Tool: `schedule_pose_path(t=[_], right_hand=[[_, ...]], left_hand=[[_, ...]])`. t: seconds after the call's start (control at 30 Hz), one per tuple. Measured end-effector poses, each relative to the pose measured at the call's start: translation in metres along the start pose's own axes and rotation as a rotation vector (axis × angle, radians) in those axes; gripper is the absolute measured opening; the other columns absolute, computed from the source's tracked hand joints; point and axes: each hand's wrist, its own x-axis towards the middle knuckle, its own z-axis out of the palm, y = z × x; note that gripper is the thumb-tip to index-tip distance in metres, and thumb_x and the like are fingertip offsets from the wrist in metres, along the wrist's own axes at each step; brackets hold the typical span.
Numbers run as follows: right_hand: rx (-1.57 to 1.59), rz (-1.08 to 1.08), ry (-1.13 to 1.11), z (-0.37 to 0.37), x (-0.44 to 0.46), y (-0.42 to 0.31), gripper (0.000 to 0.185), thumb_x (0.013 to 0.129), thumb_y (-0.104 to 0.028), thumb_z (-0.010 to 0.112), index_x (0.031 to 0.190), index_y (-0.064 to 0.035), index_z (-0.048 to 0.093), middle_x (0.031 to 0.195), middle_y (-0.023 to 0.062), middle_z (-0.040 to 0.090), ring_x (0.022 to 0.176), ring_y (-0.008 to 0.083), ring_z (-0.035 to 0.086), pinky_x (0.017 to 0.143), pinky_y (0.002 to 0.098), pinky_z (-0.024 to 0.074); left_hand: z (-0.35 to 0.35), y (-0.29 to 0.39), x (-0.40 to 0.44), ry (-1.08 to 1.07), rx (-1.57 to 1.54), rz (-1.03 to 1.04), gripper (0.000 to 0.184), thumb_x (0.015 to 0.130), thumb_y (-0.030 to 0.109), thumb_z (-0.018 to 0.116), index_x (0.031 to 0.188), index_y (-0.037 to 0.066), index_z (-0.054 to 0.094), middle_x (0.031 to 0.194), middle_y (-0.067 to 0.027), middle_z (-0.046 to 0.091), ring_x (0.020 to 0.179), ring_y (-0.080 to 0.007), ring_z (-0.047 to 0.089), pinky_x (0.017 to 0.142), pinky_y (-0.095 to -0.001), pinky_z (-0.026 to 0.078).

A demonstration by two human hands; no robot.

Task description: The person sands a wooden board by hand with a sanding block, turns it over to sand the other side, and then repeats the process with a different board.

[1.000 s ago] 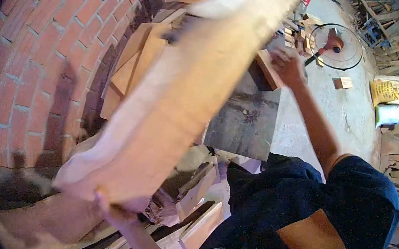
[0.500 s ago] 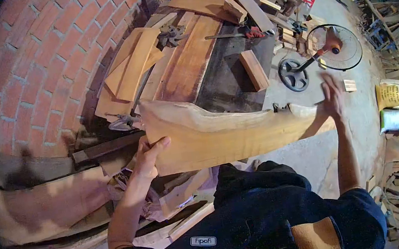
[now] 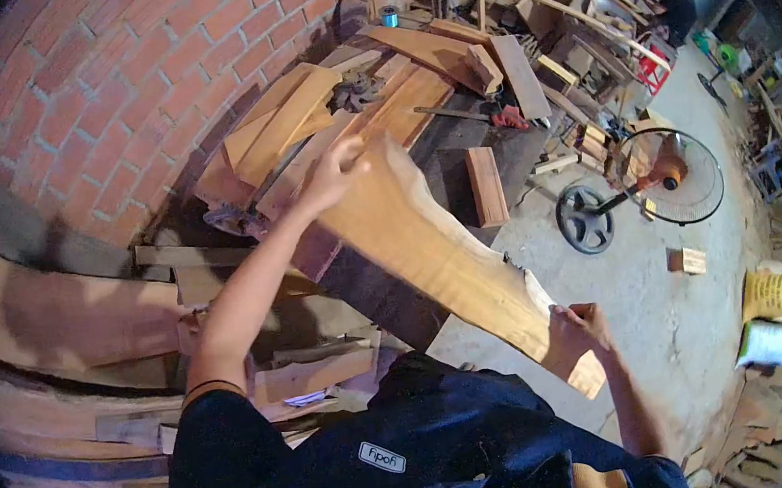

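A live-edge wooden board (image 3: 442, 252) slants across the middle of the view, its far end up by the workbench (image 3: 416, 280) and its narrow end near my body. My left hand (image 3: 335, 176) grips the far end with curled fingers. At the narrow end, my right hand (image 3: 584, 325) pinches the wavy edge between thumb and fingers. The board is held above the bench's near corner; whether it touches the bench, I cannot tell. Beyond it on the bench lie a short wood block (image 3: 486, 186), a red-handled saw (image 3: 505, 118) and stacked planks (image 3: 282, 125).
A brick wall (image 3: 143, 89) rises at the left. On the concrete floor to the right stand a fan (image 3: 670, 176) and a small wood block (image 3: 688, 261). Sacks (image 3: 768, 344) and scrap wood (image 3: 778, 410) line the far right. More boards (image 3: 61, 287) lie at the lower left.
The board has swung from lying across my view to slanting away from me. My left hand moved forward, and my right hand came closer and now pinches the edge.
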Motion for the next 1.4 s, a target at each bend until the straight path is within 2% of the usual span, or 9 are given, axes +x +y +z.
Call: schedule_pose_path(t=[0.13, 0.27, 0.33, 0.43, 0.53, 0.7, 0.9, 1.0, 1.4], right_hand=[[-0.080, -0.132, 0.064, 0.011, 0.022, 0.024, 0.040, 0.084, -0.041, 0.072, 0.083, -0.0011, 0.069, 0.070, 0.0076, 0.068, 0.061, 0.0163, 0.061, 0.058, 0.0317, 0.0456], [-0.322, -0.335, 0.268, 0.029, 0.017, -0.014, 0.034, 0.083, -0.037, 0.073, 0.086, -0.0035, 0.068, 0.070, 0.0137, 0.066, 0.062, 0.0279, 0.064, 0.059, 0.0355, 0.0479], [-0.471, -0.540, 0.560, 0.050, 0.011, -0.044, 0.012, 0.084, -0.017, 0.071, 0.088, -0.0062, 0.069, 0.074, 0.0130, 0.066, 0.061, 0.0248, 0.063, 0.058, 0.0346, 0.0483], [-0.581, -0.730, 0.470, 0.083, -0.011, -0.092, 0.017, 0.083, -0.011, 0.065, 0.100, -0.0100, 0.068, 0.085, 0.0114, 0.066, 0.077, 0.0299, 0.065, 0.065, 0.0394, 0.0513], [-0.794, -0.863, 0.454, 0.116, -0.014, -0.090, 0.026, 0.083, -0.007, 0.062, 0.108, -0.0099, 0.066, 0.099, 0.0077, 0.066, 0.090, 0.0265, 0.064, 0.072, 0.0386, 0.0510], [-0.735, -0.815, 0.239, 0.118, -0.019, -0.086, 0.036, 0.083, -0.017, 0.066, 0.118, -0.0104, 0.063, 0.114, 0.0085, 0.060, 0.105, 0.0293, 0.056, 0.088, 0.0446, 0.0449], [-0.804, -0.367, 0.467, 0.086, -0.013, -0.066, 0.066, 0.091, -0.038, 0.063, 0.146, -0.0124, 0.037, 0.130, 0.0171, 0.054, 0.109, 0.0360, 0.057, 0.092, 0.0493, 0.0434], [0.020, -0.017, -0.016, 0.064, -0.008, -0.056, 0.047, 0.097, -0.040, 0.057, 0.121, -0.0012, 0.061, 0.089, 0.0052, 0.069, 0.077, 0.0154, 0.062, 0.072, 0.0325, 0.0494], [0.242, -0.042, 0.165, 0.134, 0.053, -0.070, 0.038, 0.098, -0.033, 0.057, 0.098, 0.0033, 0.069, 0.078, 0.0012, 0.064, 0.073, 0.0087, 0.053, 0.067, 0.0271, 0.0448]], left_hand=[[0.028, 0.028, 0.016, 0.284, 0.101, 0.185, 0.055, 0.090, 0.022, 0.068, 0.136, 0.003, 0.046, 0.129, -0.0118, 0.058, 0.119, -0.0226, 0.054, 0.100, -0.0368, 0.044], [0.094, 0.049, -0.059, 0.152, -0.406, -0.335, 0.080, 0.088, 0.036, 0.070, 0.150, 0.011, 0.027, 0.147, -0.0125, 0.039, 0.131, -0.0242, 0.042, 0.110, -0.0425, 0.034], [0.118, 0.073, -0.088, -0.046, -0.712, -0.545, 0.098, 0.082, 0.049, 0.073, 0.153, 0.015, 0.016, 0.143, -0.0082, 0.043, 0.131, -0.0249, 0.042, 0.104, -0.0451, 0.038], [0.173, 0.015, -0.111, -0.158, -1.199, -0.779, 0.087, 0.079, 0.053, 0.075, 0.146, 0.026, 0.028, 0.129, -0.0050, 0.052, 0.114, -0.0217, 0.055, 0.083, -0.0443, 0.051], [0.192, 0.022, -0.109, 0.244, -1.288, -0.945, 0.057, 0.086, 0.036, 0.072, 0.130, 0.012, 0.047, 0.115, -0.0073, 0.060, 0.103, -0.0238, 0.060, 0.082, -0.0415, 0.055], [0.180, -0.008, -0.126, 0.188, -1.424, -0.931, 0.038, 0.086, 0.022, 0.071, 0.120, 0.009, 0.058, 0.113, -0.0068, 0.064, 0.107, -0.0224, 0.062, 0.089, -0.0411, 0.054], [0.181, -0.005, -0.122, -0.030, -1.399, -0.855, 0.027, 0.088, 0.022, 0.069, 0.112, 0.010, 0.063, 0.106, -0.0030, 0.066, 0.098, -0.0171, 0.064, 0.083, -0.0357, 0.055], [0.183, -0.002, -0.108, -0.167, -1.307, -0.875, 0.032, 0.087, 0.024, 0.071, 0.114, 0.009, 0.063, 0.110, -0.0040, 0.066, 0.099, -0.0186, 0.064, 0.085, -0.0377, 0.054], [0.179, -0.045, -0.012, -0.087, -1.049, -0.884, 0.044, 0.084, 0.029, 0.073, 0.120, 0.006, 0.061, 0.116, -0.0105, 0.066, 0.102, -0.0240, 0.066, 0.085, -0.0419, 0.056]])
